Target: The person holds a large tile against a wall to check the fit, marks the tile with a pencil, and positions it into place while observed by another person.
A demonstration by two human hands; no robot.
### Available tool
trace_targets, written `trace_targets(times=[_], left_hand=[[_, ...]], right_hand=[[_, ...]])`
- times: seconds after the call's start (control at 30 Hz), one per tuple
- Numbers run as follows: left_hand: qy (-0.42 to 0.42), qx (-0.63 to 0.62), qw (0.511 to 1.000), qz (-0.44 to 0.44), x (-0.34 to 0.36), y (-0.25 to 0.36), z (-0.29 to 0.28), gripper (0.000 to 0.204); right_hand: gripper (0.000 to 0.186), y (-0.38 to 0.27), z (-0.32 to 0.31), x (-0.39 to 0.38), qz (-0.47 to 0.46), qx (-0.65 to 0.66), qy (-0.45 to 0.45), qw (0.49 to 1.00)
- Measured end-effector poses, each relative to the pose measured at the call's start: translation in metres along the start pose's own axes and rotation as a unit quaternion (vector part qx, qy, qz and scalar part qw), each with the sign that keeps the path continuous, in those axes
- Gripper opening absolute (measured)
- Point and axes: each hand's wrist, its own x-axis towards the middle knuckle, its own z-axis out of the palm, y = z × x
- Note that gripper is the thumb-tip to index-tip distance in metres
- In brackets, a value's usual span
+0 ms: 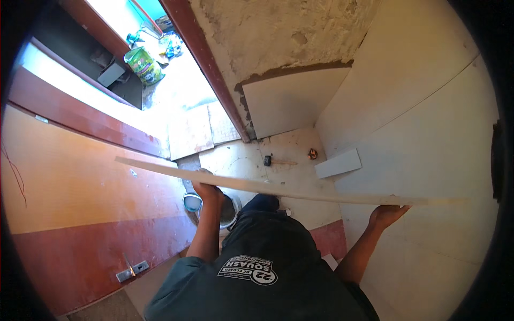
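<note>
Seen almost edge-on, a long pale tile (pixel 251 184) stretches across the view in front of my body. My left hand (pixel 208 188) grips it left of its middle, fingers partly hidden behind the edge. Toward its right end my right hand (pixel 390 213) holds it from below, with fingers bent against the edge. The tile is held above the floor, and its broad face is mostly out of sight. Below my left forearm stands a bucket (pixel 231 209) of greyish material, with a smaller white-rimmed container (pixel 191 201) beside it.
One tile (pixel 294 101) is set low on the rough plaster wall (pixel 284 37); larger tiles cover the right wall (pixel 417 123). On the floor lie a small black tool (pixel 267 160), a round orange-black item (pixel 312 154) and a tile strip (pixel 339 163). The orange-red door (pixel 91 214) stands left; a green sack (pixel 143 66) sits beyond the doorway.
</note>
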Motion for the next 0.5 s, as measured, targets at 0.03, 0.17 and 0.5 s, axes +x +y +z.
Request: trace_targets(times=[0.03,0.17,0.5], left_hand=[[0.03,-0.031,0.999,-0.012,-0.004,0.004,0.016,0.017],[0.005,0.006,0.998,-0.062,-0.008,0.013,0.052,0.02],[-0.04,0.007,0.999,-0.027,0.035,0.007,0.033,0.028]], right_hand=[[0.074,-0.003,0.009,0.0,0.01,0.006,-0.012,1.0],[0.076,0.004,0.009,0.022,0.011,-0.021,-0.074,0.997],[0.08,0.03,0.052,0.028,0.013,-0.057,-0.055,0.997]])
